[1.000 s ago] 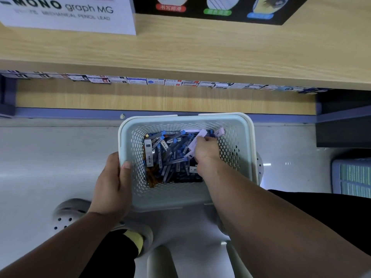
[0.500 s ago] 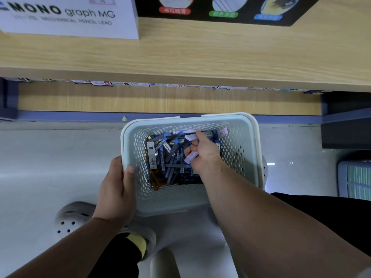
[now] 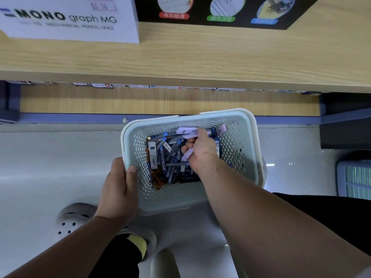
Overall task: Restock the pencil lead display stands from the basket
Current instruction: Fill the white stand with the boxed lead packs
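Observation:
A pale perforated plastic basket (image 3: 244, 157) hangs in front of me over the floor, filled with several blue, grey and lilac pencil lead cases (image 3: 170, 155). My left hand (image 3: 120, 189) grips the basket's left rim, thumb inside. My right hand (image 3: 202, 151) is down in the basket with its fingers curled round lilac lead cases (image 3: 187, 154); more lilac cases (image 3: 187, 131) stick out above its fingers. The white MONO graph MG display stand (image 3: 70, 19) stands on the wooden shelf at the top left.
A wooden shelf (image 3: 200, 61) juts out above the basket, with a row of price labels (image 3: 160, 87) under its edge. A black display card (image 3: 220, 11) sits at the top. Below are my shoes (image 3: 74, 217), a white stool top and a blue crate (image 3: 355, 179) at right.
My right hand has closed round lilac cases and drawn them up from the pile. The view has tilted slightly; my left hand keeps its hold on the rim.

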{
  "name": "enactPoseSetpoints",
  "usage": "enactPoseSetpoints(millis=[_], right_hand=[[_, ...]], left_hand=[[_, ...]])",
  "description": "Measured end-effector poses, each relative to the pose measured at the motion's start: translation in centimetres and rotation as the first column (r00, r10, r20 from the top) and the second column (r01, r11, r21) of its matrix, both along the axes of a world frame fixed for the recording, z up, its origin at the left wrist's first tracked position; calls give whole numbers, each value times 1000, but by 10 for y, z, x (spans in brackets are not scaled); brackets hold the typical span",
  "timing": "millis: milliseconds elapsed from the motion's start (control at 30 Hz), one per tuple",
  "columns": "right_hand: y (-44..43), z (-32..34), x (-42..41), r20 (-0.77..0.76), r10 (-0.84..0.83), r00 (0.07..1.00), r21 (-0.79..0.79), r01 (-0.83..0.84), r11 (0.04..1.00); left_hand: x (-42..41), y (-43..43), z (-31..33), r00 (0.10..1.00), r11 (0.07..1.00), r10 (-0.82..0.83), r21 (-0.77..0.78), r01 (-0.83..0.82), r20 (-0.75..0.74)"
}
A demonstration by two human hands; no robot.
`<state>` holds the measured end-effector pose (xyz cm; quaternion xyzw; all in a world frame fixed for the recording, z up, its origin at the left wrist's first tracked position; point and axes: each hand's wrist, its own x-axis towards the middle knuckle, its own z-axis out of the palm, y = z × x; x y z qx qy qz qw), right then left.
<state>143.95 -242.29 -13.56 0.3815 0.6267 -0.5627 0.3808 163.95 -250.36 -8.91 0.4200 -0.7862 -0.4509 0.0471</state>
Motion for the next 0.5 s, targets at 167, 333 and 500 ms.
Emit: enactPoseSetpoints(millis=[167,333,500], right_hand=[[14,3,-3,0,-43,999,48,43,998],[24,6,-3,-57,-34,998,62,37,997],[29,9,0,-174,-28,984,192,61,979]], left_hand=[[0,0,0,1000,1000,-8,0,8,9],[-1,-1,0,1000,1000,-11,3,11,25],[-1,0,1,1000,1000,-6,9,6,23]])
